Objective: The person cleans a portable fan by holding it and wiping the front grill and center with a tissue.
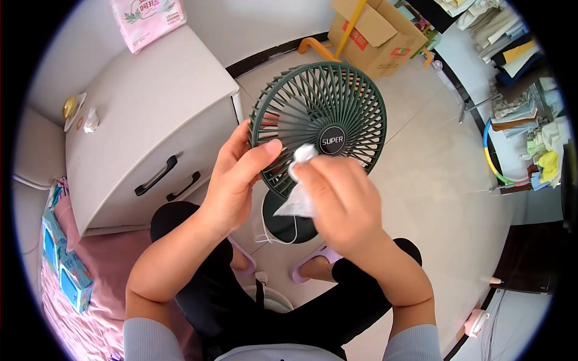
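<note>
At the round, radially ribbed green fan point(332, 141), held over pale floor tiles point(433, 198), the left hand point(235, 174) clasps the rim; at the fan's lower front, the right hand point(344, 201) pinches crumpled white tissue point(296, 204). Left of the fan: smooth cabinet point(156, 84); beyond the fan: open cardboard box point(385, 51).

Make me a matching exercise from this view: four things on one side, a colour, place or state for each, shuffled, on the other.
Column one
1. fan
2. white wipe
3. left hand
4. cardboard box

Column two
A. pinched in the right hand
B. brown, standing on the floor
C. dark green, with a "SUPER" badge at its centre
D. holding a round grille by its edge

Right pairs: 1-C, 2-A, 3-D, 4-B
</note>
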Available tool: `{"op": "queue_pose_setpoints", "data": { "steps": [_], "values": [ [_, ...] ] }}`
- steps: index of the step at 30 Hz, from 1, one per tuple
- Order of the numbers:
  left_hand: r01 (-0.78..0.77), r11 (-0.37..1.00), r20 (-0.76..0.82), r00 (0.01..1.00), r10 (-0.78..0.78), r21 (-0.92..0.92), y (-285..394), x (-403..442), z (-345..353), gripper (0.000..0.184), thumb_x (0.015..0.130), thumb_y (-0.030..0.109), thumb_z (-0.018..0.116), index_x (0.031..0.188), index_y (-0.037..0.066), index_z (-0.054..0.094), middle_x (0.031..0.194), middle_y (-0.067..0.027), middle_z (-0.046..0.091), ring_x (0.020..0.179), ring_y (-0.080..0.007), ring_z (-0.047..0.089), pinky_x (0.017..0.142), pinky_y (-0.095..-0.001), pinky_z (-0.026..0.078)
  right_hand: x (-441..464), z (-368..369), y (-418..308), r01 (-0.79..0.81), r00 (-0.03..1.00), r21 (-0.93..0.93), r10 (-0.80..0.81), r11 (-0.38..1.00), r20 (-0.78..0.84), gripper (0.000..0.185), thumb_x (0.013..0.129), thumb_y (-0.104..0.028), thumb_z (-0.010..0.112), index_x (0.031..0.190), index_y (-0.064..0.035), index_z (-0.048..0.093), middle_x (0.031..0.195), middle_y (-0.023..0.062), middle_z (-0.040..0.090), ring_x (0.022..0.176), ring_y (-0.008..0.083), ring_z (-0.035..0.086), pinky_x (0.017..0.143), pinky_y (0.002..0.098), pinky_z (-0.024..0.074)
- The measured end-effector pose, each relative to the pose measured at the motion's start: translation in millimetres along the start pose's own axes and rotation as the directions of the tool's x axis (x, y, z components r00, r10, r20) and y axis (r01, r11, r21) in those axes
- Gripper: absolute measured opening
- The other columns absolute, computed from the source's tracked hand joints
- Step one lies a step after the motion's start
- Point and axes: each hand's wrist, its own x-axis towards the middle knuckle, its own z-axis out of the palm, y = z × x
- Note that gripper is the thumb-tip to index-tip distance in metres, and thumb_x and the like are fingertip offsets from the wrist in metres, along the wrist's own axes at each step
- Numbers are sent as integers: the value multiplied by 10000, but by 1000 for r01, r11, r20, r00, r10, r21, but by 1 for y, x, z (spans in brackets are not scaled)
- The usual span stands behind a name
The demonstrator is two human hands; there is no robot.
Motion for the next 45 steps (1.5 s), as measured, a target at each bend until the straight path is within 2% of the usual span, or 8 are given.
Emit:
{"op": "queue_pose_setpoints", "data": {
  "steps": [2,12,16,22,27,32,38,45],
  "values": [
    [-33,999,16,999,33,10,-1,1,0,443,886,222,646,1261,42,493,1110,-40,622,1013,-102,578,898,-273,448,-2,-1,-14,-79,994,119,69,990,86,352,643,9,637,993,47,658,949,145,616,773,298,609,660,362,516],
    [-38,999,17,999,38,3,-3,2,3,404,893,217,645,1226,32,512,1095,-47,624,995,-109,583,877,-275,460,-7,6,-5,18,998,-76,-22,997,-56,267,675,-45,660,922,56,651,959,127,625,783,242,606,631,307,502],
    [27,997,-5,1000,-28,-70,-5,4,2,405,893,247,645,1218,41,521,1089,-31,627,964,-97,595,843,-267,474,-4,1,-19,-31,996,270,8,962,86,405,609,-21,658,1009,42,667,962,131,648,802,288,624,698,369,524],
    [30,1000,-5,1000,-30,-1,-2,1,7,445,900,346,648,1224,70,518,1122,-23,612,1006,-86,583,869,-268,471,2,0,11,-187,973,134,202,973,-108,352,627,51,655,975,-4,648,968,106,626,829,291,600,684,359,512],
    [28,1000,14,999,-28,-6,-5,0,4,434,921,357,627,1229,71,517,1129,-26,604,1015,-91,573,882,-274,463,0,6,0,-11,996,76,17,997,-82,300,670,15,661,958,92,626,946,156,615,774,274,606,633,322,523],
    [-29,999,56,998,29,-18,-10,2,4,412,930,317,628,1214,42,515,1126,-46,604,1019,-99,565,876,-277,456,-7,17,-19,65,996,36,-63,997,-64,261,701,-32,642,945,62,639,938,153,618,791,270,610,670,308,529],
    [-34,999,34,999,34,25,-4,0,7,423,917,303,651,1216,36,513,1105,-49,614,990,-110,587,894,-281,454,1,-3,16,-182,976,77,189,980,-107,395,633,61,649,1025,19,624,925,137,624,810,304,599,673,367,504],
    [-64,998,28,998,64,3,-5,0,6,433,922,280,661,1236,29,501,1124,-52,608,1022,-112,575,922,-291,453,-3,2,15,-215,970,106,225,971,-91,392,608,73,654,994,7,640,938,125,619,810,295,598,674,357,506]
  ]
}}
